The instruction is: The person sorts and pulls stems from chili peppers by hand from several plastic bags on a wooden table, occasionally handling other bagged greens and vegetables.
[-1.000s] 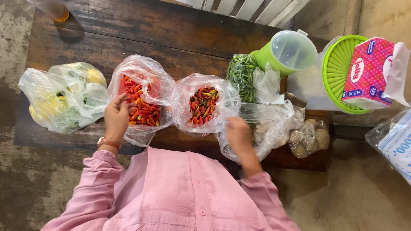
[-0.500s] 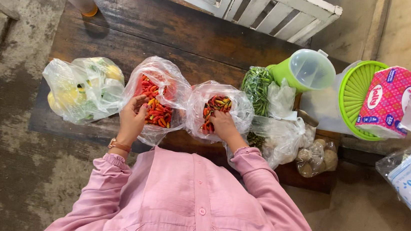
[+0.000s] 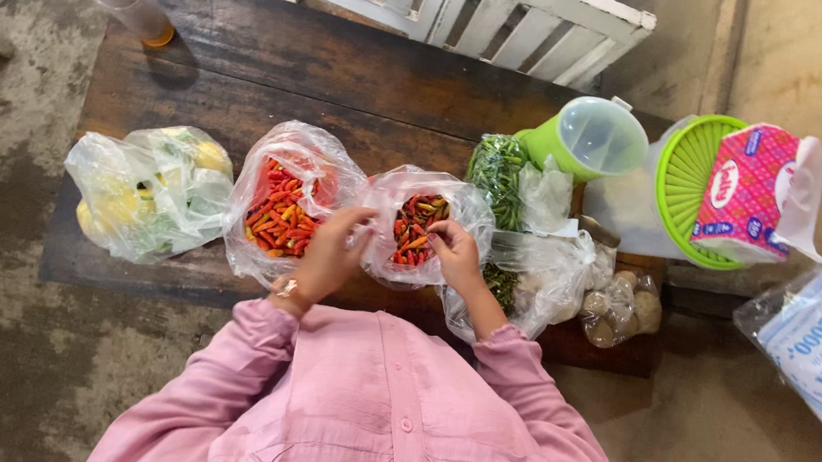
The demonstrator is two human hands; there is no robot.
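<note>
A small clear plastic bag of red and orange chilies point(image 3: 416, 230) stands open on the dark wooden table point(image 3: 326, 72). My left hand point(image 3: 329, 251) grips that bag's left rim, right beside a bigger bag of red chilies point(image 3: 278, 206). At the bag's right rim, the fingers of my right hand point(image 3: 454, 250) are pinched at the opening, touching the plastic and the top chilies. My pink sleeves fill the lower part of the view.
A bag of yellow and green produce point(image 3: 143, 195) lies at the left. At the right are green chilies in a bag point(image 3: 497, 169), a green jug point(image 3: 586, 137), a green basket point(image 3: 687, 182), a pink tissue pack point(image 3: 747, 188) and a bag of brownish lumps point(image 3: 620, 306). A glass point(image 3: 132, 3) stands far left, a white chair point(image 3: 472, 11) behind.
My right hand has come left from the rightmost bags to the small chili bag. My left hand has left the big chili bag and taken the small bag's rim.
</note>
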